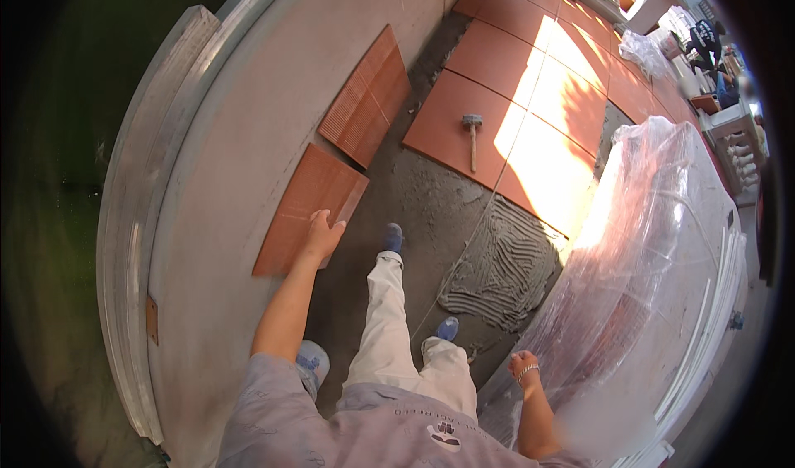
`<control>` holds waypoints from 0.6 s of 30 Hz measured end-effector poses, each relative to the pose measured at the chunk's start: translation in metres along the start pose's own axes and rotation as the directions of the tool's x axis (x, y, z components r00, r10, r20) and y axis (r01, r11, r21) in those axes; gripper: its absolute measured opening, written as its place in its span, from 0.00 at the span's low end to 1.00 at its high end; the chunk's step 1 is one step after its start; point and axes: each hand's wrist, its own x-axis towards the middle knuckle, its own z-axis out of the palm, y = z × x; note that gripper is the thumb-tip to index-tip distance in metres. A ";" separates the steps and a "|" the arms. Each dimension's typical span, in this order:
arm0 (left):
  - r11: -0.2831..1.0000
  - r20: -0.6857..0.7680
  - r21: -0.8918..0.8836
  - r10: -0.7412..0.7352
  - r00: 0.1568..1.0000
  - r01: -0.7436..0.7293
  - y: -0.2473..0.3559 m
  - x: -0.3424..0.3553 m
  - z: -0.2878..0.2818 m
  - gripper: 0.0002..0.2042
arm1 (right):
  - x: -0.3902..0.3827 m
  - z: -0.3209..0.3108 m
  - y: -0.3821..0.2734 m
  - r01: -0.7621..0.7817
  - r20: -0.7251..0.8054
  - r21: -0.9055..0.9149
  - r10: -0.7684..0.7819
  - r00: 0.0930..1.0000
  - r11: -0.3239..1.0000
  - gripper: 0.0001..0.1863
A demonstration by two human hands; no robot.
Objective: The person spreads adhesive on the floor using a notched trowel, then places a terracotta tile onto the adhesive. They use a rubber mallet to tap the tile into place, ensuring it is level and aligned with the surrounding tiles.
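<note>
My left hand [324, 234] reaches over the face of a terracotta floor tile [290, 219] that leans against the wall. Its thumb and fingers are apart, and I cannot tell how firmly they touch the tile. Just beyond leans a second tile [364, 99], with its ribbed side showing. My right hand [524, 367], a bracelet at its wrist, hangs with curled fingers beside the plastic-wrapped stack; nothing shows in it. Ahead of my feet lies a bed of combed grey mortar [501, 261]. A mallet [473, 141] with a wooden handle rests on the laid tiles [451, 116].
A low wall [240, 120] with a metal rail [157, 153] runs along my left. Clear plastic sheeting [629, 244] covers a bulky stack on my right. A bucket [312, 364] stands by my left leg. A taut string [464, 248] crosses the floor. Far right, another person [705, 44] bends over.
</note>
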 end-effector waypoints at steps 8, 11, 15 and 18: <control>0.969 -0.084 0.247 0.005 0.996 0.016 0.072 0.285 0.009 0.36 | 0.036 0.074 -0.156 -0.119 0.041 -0.009 0.120 0.992 0.993 0.08; 0.943 -0.151 0.313 -0.069 0.986 0.114 0.082 0.328 0.017 0.36 | 0.071 0.128 -0.247 0.043 0.105 -0.289 -0.013 0.994 0.956 0.11; 0.915 -0.174 0.370 -0.103 0.979 0.162 0.086 0.342 0.028 0.36 | 0.119 0.191 -0.414 0.407 0.301 -0.435 -0.296 0.906 0.803 0.18; 0.934 -0.204 0.341 -0.038 0.978 0.108 0.079 0.342 0.032 0.36 | 0.155 0.247 -0.548 0.493 0.354 -0.341 -0.376 0.856 0.800 0.23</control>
